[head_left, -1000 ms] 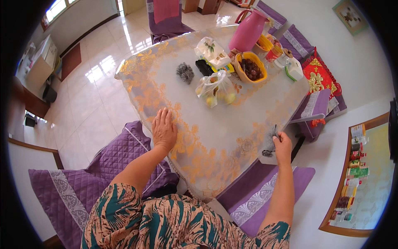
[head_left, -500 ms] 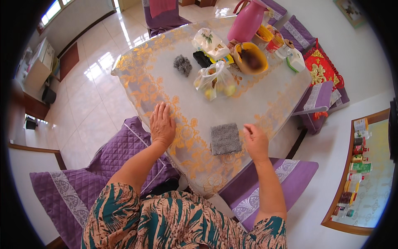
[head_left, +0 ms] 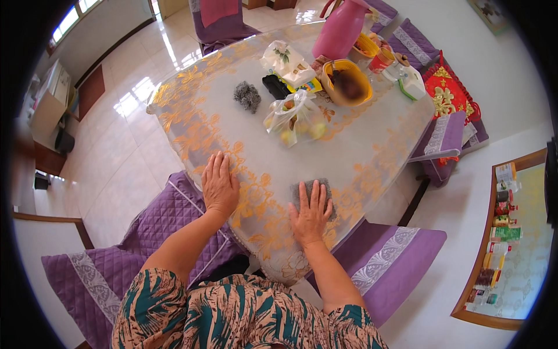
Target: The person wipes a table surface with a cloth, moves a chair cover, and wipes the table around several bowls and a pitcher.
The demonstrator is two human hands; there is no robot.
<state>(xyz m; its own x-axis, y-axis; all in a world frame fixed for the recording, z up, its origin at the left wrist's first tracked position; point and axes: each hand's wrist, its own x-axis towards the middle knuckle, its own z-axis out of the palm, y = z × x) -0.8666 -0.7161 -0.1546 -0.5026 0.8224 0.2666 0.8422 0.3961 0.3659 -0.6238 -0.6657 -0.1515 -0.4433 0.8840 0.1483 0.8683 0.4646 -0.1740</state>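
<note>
On the table (head_left: pixel 203 128), my right hand (head_left: pixel 312 215) lies flat with fingers spread over a folded grey cloth (head_left: pixel 296 194). The palm and fingers hide most of the cloth; its upper part and sides show around them. My left hand (head_left: pixel 221 185) rests palm down near the table's left edge, fingers stretched out and nothing under them that I can see. A transparent cover with gold flower patterns lies under both hands.
Farther back stand a crumpled dark grey wad (head_left: pixel 247 97), a plastic bag of fruit (head_left: pixel 296 120), a white tissue pack (head_left: pixel 289 63), a yellow basket (head_left: pixel 363 98) and a pink jug (head_left: pixel 340 30). Purple-covered chairs (head_left: pixel 157 224) surround the table.
My right hand has moved left from beside the grey cloth and now lies flat on top of it, its fingers opened out. My left hand stays flat at the table's edge.
</note>
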